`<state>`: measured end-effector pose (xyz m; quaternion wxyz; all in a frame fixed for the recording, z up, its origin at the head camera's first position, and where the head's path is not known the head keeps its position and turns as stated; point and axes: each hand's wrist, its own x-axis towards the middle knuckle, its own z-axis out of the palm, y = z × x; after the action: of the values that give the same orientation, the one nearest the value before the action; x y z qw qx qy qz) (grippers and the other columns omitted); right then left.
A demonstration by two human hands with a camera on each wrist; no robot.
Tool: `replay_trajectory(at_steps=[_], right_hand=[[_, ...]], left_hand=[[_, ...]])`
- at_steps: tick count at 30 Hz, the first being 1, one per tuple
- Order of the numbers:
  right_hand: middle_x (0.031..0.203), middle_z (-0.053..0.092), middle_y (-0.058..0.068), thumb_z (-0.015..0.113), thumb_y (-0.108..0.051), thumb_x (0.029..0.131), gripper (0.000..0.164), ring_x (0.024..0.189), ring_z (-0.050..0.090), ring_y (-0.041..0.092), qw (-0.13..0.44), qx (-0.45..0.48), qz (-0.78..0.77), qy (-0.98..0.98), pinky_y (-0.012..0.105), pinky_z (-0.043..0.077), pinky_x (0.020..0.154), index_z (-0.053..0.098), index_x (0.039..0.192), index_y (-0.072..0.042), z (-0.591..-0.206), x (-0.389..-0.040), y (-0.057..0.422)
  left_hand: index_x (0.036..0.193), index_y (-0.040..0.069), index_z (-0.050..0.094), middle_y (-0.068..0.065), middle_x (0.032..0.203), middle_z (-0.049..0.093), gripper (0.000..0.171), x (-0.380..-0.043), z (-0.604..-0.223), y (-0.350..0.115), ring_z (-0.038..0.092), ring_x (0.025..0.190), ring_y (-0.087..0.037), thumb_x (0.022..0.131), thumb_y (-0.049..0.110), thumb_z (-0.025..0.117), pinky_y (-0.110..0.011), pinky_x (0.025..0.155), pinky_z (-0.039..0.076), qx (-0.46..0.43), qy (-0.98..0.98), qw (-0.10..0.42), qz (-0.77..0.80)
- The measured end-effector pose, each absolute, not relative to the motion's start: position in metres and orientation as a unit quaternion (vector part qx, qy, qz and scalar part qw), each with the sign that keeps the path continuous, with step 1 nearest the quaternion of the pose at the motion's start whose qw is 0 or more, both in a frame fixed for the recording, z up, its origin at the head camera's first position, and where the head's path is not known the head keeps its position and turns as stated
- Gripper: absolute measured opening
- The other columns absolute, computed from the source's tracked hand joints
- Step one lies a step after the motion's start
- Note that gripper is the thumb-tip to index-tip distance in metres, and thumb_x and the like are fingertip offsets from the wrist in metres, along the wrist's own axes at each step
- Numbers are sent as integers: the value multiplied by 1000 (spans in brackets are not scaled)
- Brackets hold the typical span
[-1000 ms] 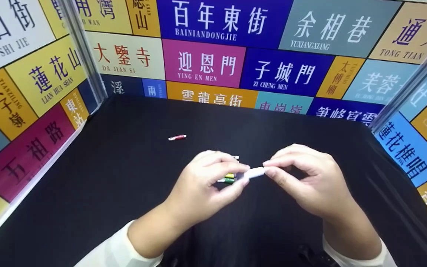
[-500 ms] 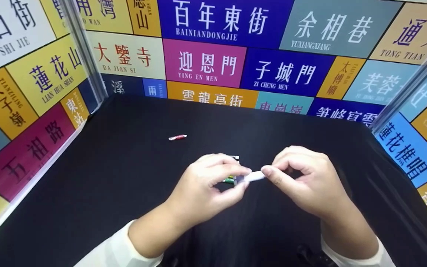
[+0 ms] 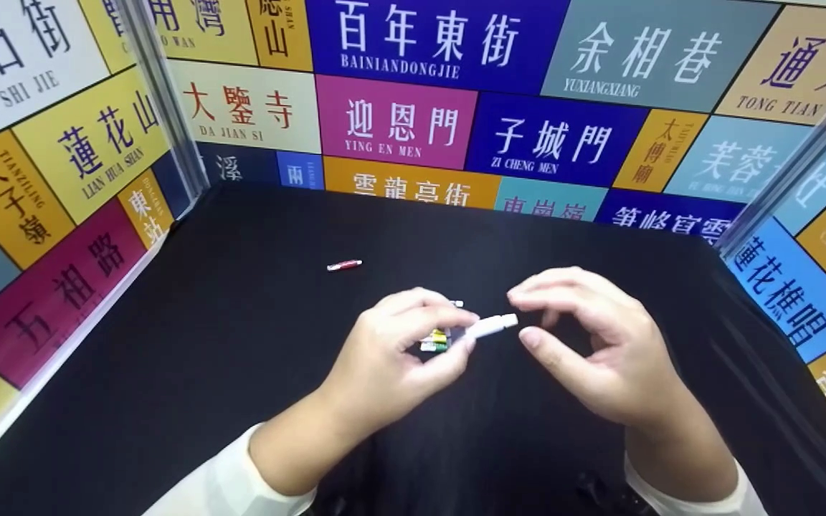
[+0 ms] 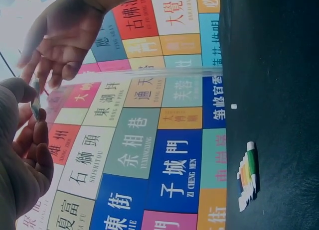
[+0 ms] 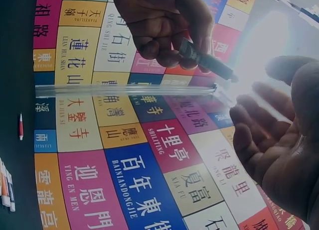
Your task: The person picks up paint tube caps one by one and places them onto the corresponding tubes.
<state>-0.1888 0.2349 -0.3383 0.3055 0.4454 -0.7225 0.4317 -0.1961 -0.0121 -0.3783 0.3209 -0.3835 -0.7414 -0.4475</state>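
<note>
My left hand [image 3: 406, 358] pinches a small white paint tube [image 3: 492, 326] between thumb and fingertips, its narrow end pointing right and slightly up. Just beyond that end, my right hand [image 3: 592, 351] has thumb and fingers parted, with nothing between them. The right wrist view shows the tube [image 5: 205, 59] from another side, its broad flat end at the left hand's fingers and its thin end toward the open right palm. Behind the left hand, a row of several paint tubes [image 4: 247, 175], green and yellow among them, lies on the black-covered table, partly hidden in the head view.
A single red tube [image 3: 344, 265] lies farther back on the black tabletop [image 3: 255, 322]. In the left wrist view a tiny white piece [image 4: 234, 106] sits apart from the row. Panels printed with lettering [image 3: 399, 122] enclose the back and both sides.
The right hand's fingers and thumb, earlier pinching the tube's right end, have spread and come off it, leaving that end exposed. The left hand keeps its pinch and has shifted only slightly.
</note>
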Motion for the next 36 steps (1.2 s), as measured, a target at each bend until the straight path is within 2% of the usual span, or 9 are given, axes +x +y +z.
replay_trajectory(at_steps=[5, 13, 21, 25, 30, 36], right_hand=[[104, 77, 11, 79, 9, 81, 26, 97, 70, 18, 314, 462, 410, -721, 19, 54, 87, 81, 104, -4, -339, -189, 232], [95, 77, 6, 87, 8, 77, 33, 87, 66, 14, 311, 432, 391, -751, 17, 53, 79, 83, 104, -10, -341, -191, 234], [90, 75, -1, 86, -4, 85, 14, 83, 65, 10, 293, 404, 368, -784, 15, 52, 75, 81, 94, -14, -341, -192, 237], [93, 76, 0, 86, 0, 82, 24, 82, 64, 11, 291, 411, 376, -778, 17, 51, 73, 82, 101, -14, -341, -192, 237], [103, 77, 7, 87, -4, 83, 33, 88, 64, 15, 297, 440, 387, -754, 21, 50, 75, 80, 115, -8, -341, -191, 236], [103, 76, 9, 82, 7, 83, 33, 94, 67, 16, 305, 456, 390, -739, 17, 53, 84, 81, 114, -5, -340, -191, 233]], left_hand=[[108, 17, 84, 4, 106, 81, 15, -196, -377, -12, 75, 101, -11, 93, 18, 83, -23, 92, 60, -383, -733, 330, -455], [107, 17, 84, 4, 103, 81, 14, -195, -377, -12, 74, 101, -12, 93, 18, 83, -23, 92, 60, -395, -729, 323, -455], [106, 18, 84, 4, 102, 81, 14, -194, -379, -11, 75, 107, -13, 92, 18, 84, -24, 95, 60, -397, -732, 322, -450], [106, 17, 84, 4, 102, 81, 14, -195, -379, -11, 75, 105, -13, 92, 18, 84, -24, 95, 60, -396, -731, 323, -453], [109, 16, 83, 3, 105, 80, 15, -197, -379, -11, 74, 101, -11, 94, 18, 82, -21, 91, 60, -386, -731, 318, -463], [113, 15, 82, 2, 109, 80, 17, -197, -379, -12, 72, 101, -11, 96, 19, 80, -20, 87, 61, -388, -727, 291, -487]])
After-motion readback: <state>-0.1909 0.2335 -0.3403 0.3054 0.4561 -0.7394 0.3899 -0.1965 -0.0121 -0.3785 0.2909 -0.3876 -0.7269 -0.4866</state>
